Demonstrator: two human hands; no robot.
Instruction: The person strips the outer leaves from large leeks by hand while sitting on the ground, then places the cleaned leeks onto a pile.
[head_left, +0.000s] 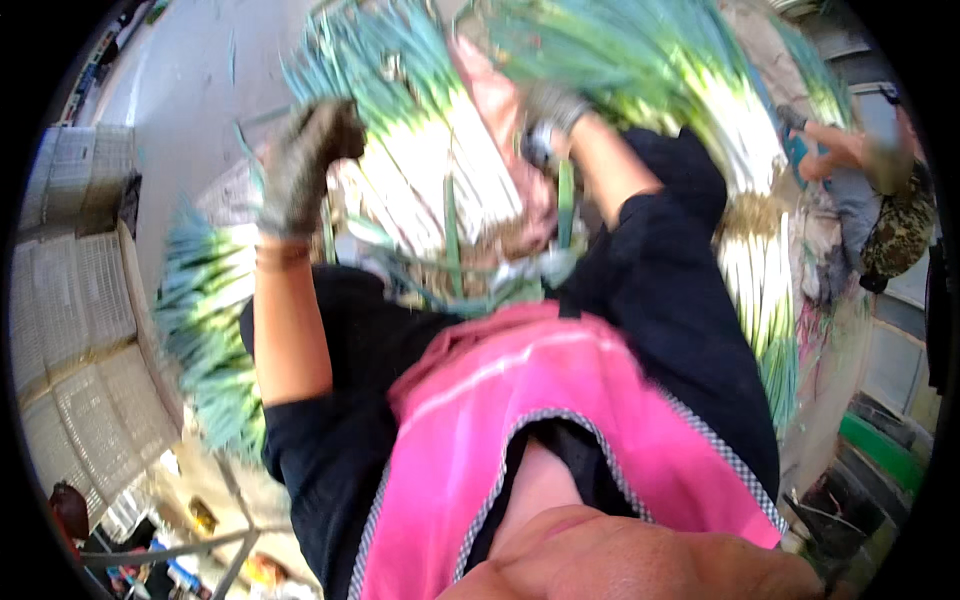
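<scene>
My left hand (308,165), in a dirty grey work glove, is raised at the left edge of a pile of long green onions (435,165). Its fingers are curled closed; what they hold, if anything, does not show clearly. Gloved too, my right hand (550,122) is over a pinkish sheet (490,75), between that pile and a larger heap of green onions (690,80). Motion smears its fingers, and a dark band with a pale face circles the wrist. Loose green leaves (452,225) lie across the white stalks and between my knees.
More green onions (215,320) lie beside my left leg, and a bunch with roots (755,270) beside my right. Stacked pale plastic crates (75,300) line the left. At far right another person (885,170) works, wearing a glove. Grey floor (190,70) stretches beyond the left pile.
</scene>
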